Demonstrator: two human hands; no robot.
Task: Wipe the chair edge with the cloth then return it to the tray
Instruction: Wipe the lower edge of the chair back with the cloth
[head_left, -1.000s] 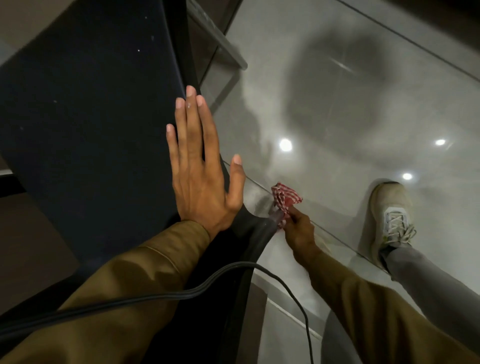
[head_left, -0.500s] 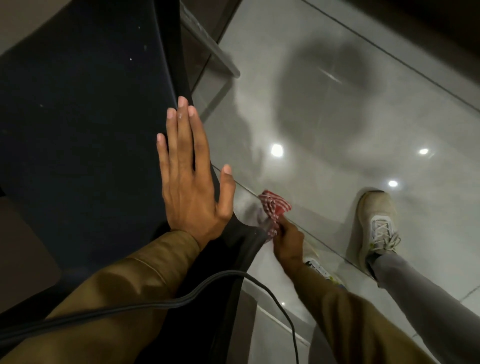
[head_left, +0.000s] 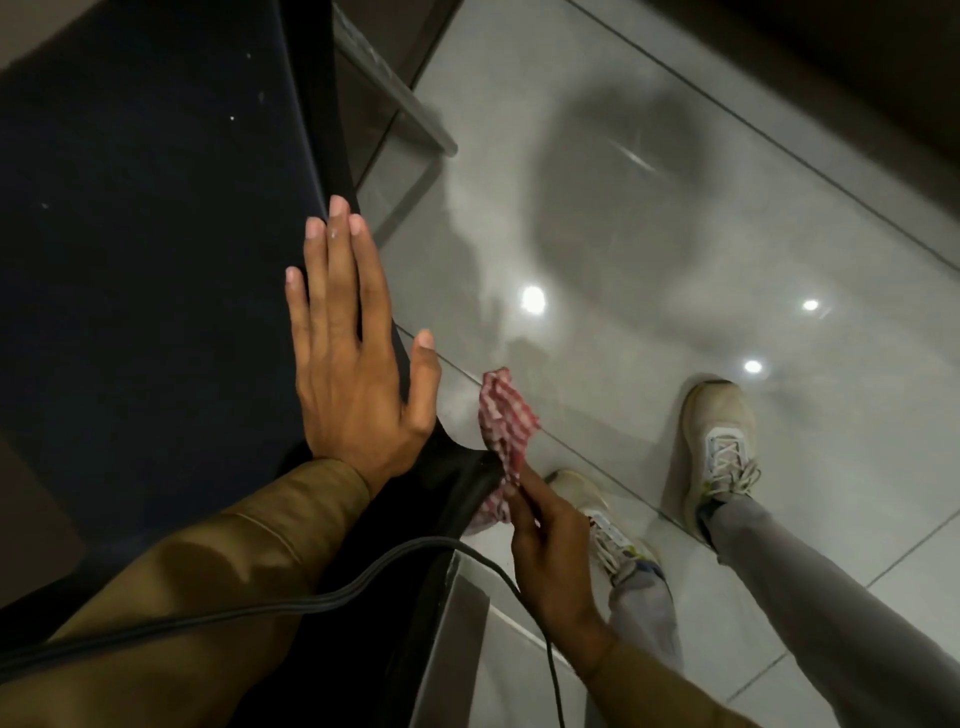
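The dark blue chair seat (head_left: 145, 234) fills the left of the view, with its black edge (head_left: 332, 130) running down the right side. My left hand (head_left: 353, 364) lies flat on the seat at that edge, fingers stretched out. My right hand (head_left: 550, 561) grips a red-and-white checked cloth (head_left: 506, 431) and presses its lower part against the black rounded corner of the chair (head_left: 462, 478). No tray is in view.
A black cable (head_left: 311, 597) hangs across my left sleeve and down past my right wrist. Glossy grey floor tiles (head_left: 675, 234) spread to the right. My two white shoes (head_left: 719, 441) stand close to the chair. A grey metal chair leg (head_left: 395, 88) shows at the top.
My right hand with the cloth has moved nearer along the chair edge toward the corner. The left hand stays flat on the seat. The view has tilted slightly.
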